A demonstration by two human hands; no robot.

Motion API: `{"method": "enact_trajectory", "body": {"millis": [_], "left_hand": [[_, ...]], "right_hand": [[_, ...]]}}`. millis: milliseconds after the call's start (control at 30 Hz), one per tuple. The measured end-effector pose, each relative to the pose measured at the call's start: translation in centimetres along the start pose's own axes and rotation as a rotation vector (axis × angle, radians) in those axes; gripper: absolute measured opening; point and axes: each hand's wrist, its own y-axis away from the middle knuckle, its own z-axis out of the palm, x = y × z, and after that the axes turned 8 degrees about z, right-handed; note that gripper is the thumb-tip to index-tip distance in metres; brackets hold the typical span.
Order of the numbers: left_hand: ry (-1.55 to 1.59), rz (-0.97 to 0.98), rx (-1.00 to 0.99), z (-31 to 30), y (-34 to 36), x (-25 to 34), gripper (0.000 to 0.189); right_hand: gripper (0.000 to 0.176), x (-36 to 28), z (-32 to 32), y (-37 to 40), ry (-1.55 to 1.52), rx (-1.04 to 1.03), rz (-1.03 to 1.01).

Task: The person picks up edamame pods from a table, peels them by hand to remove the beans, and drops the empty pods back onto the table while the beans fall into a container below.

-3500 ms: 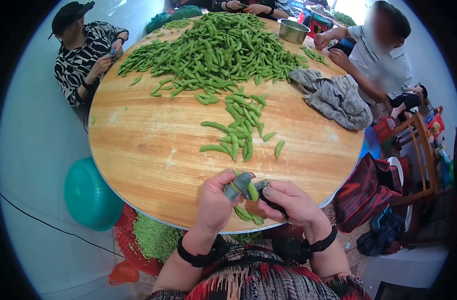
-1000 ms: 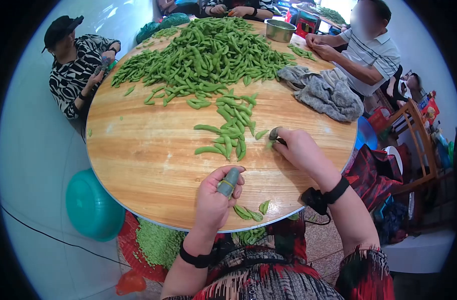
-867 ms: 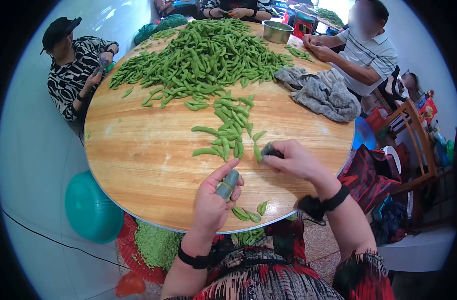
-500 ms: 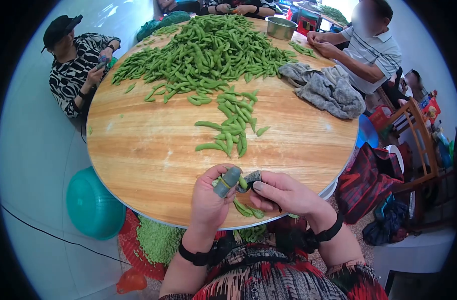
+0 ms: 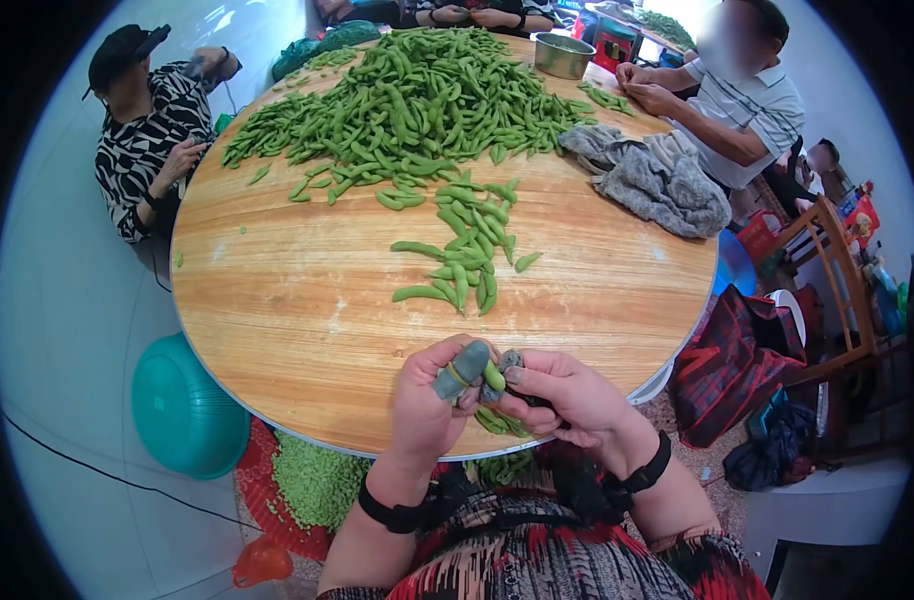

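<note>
Green soybean pod (image 5: 494,377): pinched between both hands just above the near rim of the table, one end pointing up.
Left hand (image 5: 427,400): closed around the pod. The thumb wears a grey-green rubber thumb guard (image 5: 462,368), pressed on the pod's side.
Right hand (image 5: 567,395): fingers curled in. Its thumb and forefinger nip the pod's other end, with a dark thumb tool (image 5: 510,360) against it. Whether the shell is already split, I cannot tell.
Wooden round table (image 5: 297,320): pale planks, with a bare stretch between the hands and the pods.
Small group of pods (image 5: 467,255): loose and whole, just beyond the hands in mid-table.
Big heap of pods (image 5: 407,95): covers the far half of the table, whole as far as can be seen.
Empty shells (image 5: 499,423): a few lie at the table edge under the hands.
Shelled beans (image 5: 312,480): a pale green mound on a red tray on the floor to the left, beside a teal basin (image 5: 182,410).
Progress, judged: a fair mound is shelled, but most pods are not yet opened. Early to middle, by my reckoning.
Others: a person in a black-and-white top (image 5: 147,120) at the left and a person in a striped polo (image 5: 747,100) at the far right, hands at the table edge.
Also: a grey cloth (image 5: 657,180) and a steel bowl (image 5: 562,55).
</note>
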Motion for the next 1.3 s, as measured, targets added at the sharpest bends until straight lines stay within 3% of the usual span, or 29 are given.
{"method": "enact_trajectory", "body": {"millis": [100,133,200,267,367,433,467,600,733,800,833,900,933,1000,1033,1100,1133,1167,1200,1300], "left_hand": [[0.028,-0.035,0.017,0.1,0.0,-0.1,0.011],[0.032,-0.035,0.017,0.0,-0.1,-0.4,0.011],[-0.422,0.127,0.003,-0.1,-0.3,-1.1,0.015],[-0.460,0.148,0.029,0.1,-0.3,-1.3,0.019],[-0.545,0.170,0.071,0.5,-0.2,-1.0,0.028],[-0.596,0.170,0.091,0.5,-0.1,-1.1,0.032],[-0.770,0.277,0.091,0.3,-0.1,-1.5,0.035],[-1.190,0.547,-0.006,0.4,0.1,-1.9,0.044],[-1.210,0.527,0.006,0.6,0.1,-1.8,0.045],[-0.920,0.364,-0.028,0.0,0.0,-1.7,0.044],[-0.923,0.360,-0.024,-0.2,0.0,-1.5,0.044],[-0.612,0.136,0.031,-0.3,-0.1,-1.0,0.045],[-0.615,0.134,0.031,-0.2,-0.1,-0.7,0.045],[-0.330,0.000,0.031,0.1,-0.1,-0.3,0.041],[-0.334,-0.005,0.033,0.4,-0.1,-0.3,0.041],[-0.945,0.311,0.004,1.0,-0.1,-0.7,0.042],[-0.951,0.307,0.000,1.1,-0.1,-0.8,0.042],[-1.023,0.452,-0.051,1.1,-0.1,-0.8,0.042],[-1.089,0.598,-0.103,1.1,-0.1,-0.9,0.042],[-1.129,0.662,-0.177,0.7,0.2,-1.2,0.038]], "right_hand": [[0.024,0.6,-0.5,-0.5,-0.079,-0.008,0.019],[0.023,0.9,-0.8,-0.9,0.042,0.044,-0.066],[0.022,1.2,-1.2,-1.4,0.167,0.093,-0.148],[0.022,1.1,-1.1,-1.7,0.513,0.314,-0.318],[0.021,0.9,-1.6,-2.0,0.249,0.257,-0.199],[0.022,0.4,-1.5,-1.7,0.393,0.303,-0.207],[0.024,0.0,-1.5,-1.6,0.543,0.351,-0.216],[0.025,-0.7,-1.4,-2.8,0.606,0.467,-0.407],[0.024,-1.3,-1.8,-2.8,0.725,0.413,-0.429],[0.023,-1.3,-2.5,-2.6,0.727,0.340,-0.429],[0.021,-1.3,-2.7,-2.5,0.731,0.289,-0.439],[0.020,-1.1,-3.0,-2.6,0.731,0.237,-0.450],[0.017,-0.6,-3.2,-2.7,0.637,0.199,-0.482],[0.015,-0.5,-3.3,-2.7,0.537,0.161,-0.510],[0.012,-0.7,-2.9,-2.4,0.351,0.156,-0.416],[0.010,-0.5,-2.4,-2.4,0.154,0.150,-0.322],[0.007,-0.3,-2.2,-2.5,-0.029,0.084,-0.263],[0.005,-0.2,-2.1,-2.5,-0.210,0.017,-0.205],[0.005,-0.1,-2.1,-2.5,-0.215,0.015,-0.209],[0.003,0.1,-2.1,-2.7,-0.288,-0.005,-0.177]]}}
